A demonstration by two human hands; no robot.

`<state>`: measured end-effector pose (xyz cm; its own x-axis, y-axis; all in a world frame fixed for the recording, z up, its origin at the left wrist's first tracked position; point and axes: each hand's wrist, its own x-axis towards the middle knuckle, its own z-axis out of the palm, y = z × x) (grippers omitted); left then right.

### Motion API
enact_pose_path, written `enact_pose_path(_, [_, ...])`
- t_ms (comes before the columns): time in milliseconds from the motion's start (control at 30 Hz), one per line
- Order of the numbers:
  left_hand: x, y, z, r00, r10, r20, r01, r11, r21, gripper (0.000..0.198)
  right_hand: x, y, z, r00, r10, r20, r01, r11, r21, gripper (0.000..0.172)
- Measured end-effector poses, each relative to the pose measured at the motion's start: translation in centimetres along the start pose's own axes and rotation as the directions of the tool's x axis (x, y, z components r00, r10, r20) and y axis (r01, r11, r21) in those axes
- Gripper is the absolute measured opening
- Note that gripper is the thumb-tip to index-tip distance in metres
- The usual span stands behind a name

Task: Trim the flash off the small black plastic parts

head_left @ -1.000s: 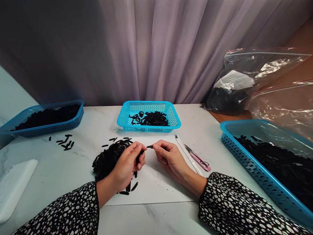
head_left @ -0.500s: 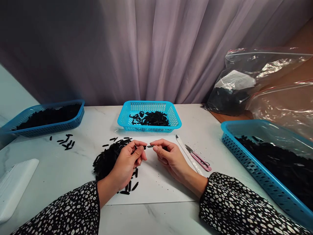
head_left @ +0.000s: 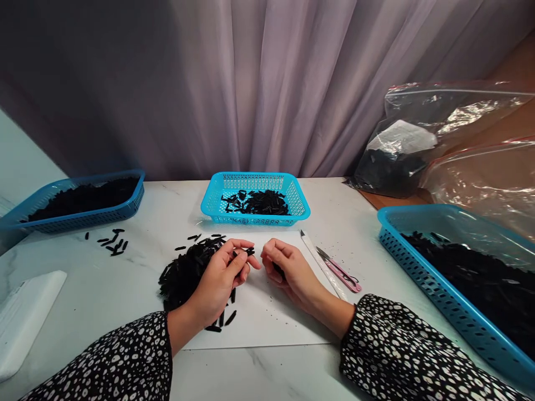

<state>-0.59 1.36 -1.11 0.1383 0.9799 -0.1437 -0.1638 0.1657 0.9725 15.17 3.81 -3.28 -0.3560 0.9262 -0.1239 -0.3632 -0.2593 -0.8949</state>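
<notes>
My left hand [head_left: 221,275] holds small, dark, elongated black pieces [head_left: 249,252] between its thumb and fingers, above a white sheet [head_left: 288,328]. Just to the right, my right hand [head_left: 295,273] is closed, with its fingers curled inward. A bit of black shows inside its palm, apparently more of the same pieces [head_left: 278,271]. A gap separates the two hands. A heap of black pieces [head_left: 184,275] lies beside and partly behind my left hand, with several loose ones near its wrist.
A blue basket [head_left: 307,211] with black pieces stands behind the sheet. Fuller blue baskets sit at left [head_left: 140,195] and right [head_left: 384,239]. A white pen-like knife [head_left: 317,259] and pink thread snips [head_left: 340,273] lie right of my hands. Plastic bags [head_left: 401,161] rest at back right.
My hands have drawn slightly apart. The small piece that was at my right fingertips no longer shows there; those fingers have curled in.
</notes>
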Motion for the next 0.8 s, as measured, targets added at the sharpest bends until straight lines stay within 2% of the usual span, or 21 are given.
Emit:
enact_pose_path(100, [-0.02,-0.19,-0.04,1.0,0.017,0.026,-0.018,0.998,0.063,0.025,0.13,0.33,0.01,0.999,-0.036,0.023,0.037,0.997,-0.071,0.035])
enact_pose_path(200, [-0.04,-0.32,-0.06,0.999,0.011,0.037,-0.014,0.995,0.095,0.024,0.11,0.42,-0.1,0.998,-0.05,0.037,0.052,0.997,-0.065,0.032])
enact_pose_path(400, [-0.2,-0.13,0.07,0.998,-0.013,0.058,0.011,0.999,0.037,0.024,0.08,0.42,-0.27,0.998,-0.045,0.032,0.045,0.999,-0.009,0.029])
enact_pose_path(633, [0.08,-0.1,-0.06,1.0,-0.012,-0.026,0.012,1.0,-0.006,0.02,0.22,0.42,-0.27,0.998,-0.052,-0.016,0.052,0.999,0.006,0.031])
enact_pose_path(800, [0.06,-0.23,-0.11,1.0,-0.002,-0.027,0.002,1.0,-0.004,0.024,0.31,0.44,-0.36,0.999,-0.053,-0.013,0.053,0.998,0.022,0.03])
